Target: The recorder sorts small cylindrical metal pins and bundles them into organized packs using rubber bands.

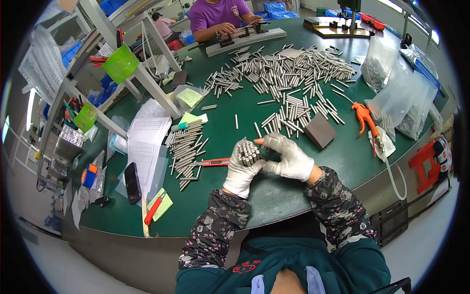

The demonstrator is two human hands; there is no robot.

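A bundle of short metal pins [249, 153] stands end-up in my left hand [238, 171], whose gloved fingers are wrapped round it. Close on its right is my right hand [291, 158], also in a white glove, with thumb and forefinger spread apart. The bare forefinger tip is at the bundle's upper edge; whether it touches I cannot tell. Beyond my hands lies a large loose heap of metal pins [279, 73]. A smaller row of pins [185, 149] lies left of my hands, beside red-handled calipers [215, 162]. A dark brown block [319, 131] sits right of my right hand.
An orange air gun [364, 117] with a hose lies at right, near plastic bags of pins [411, 108]. At left are paper sheets [147, 127], a phone [132, 183] and a red cutter [155, 209]. Across the green table [220, 215], a co-worker [215, 17] handles a fixture [245, 39].
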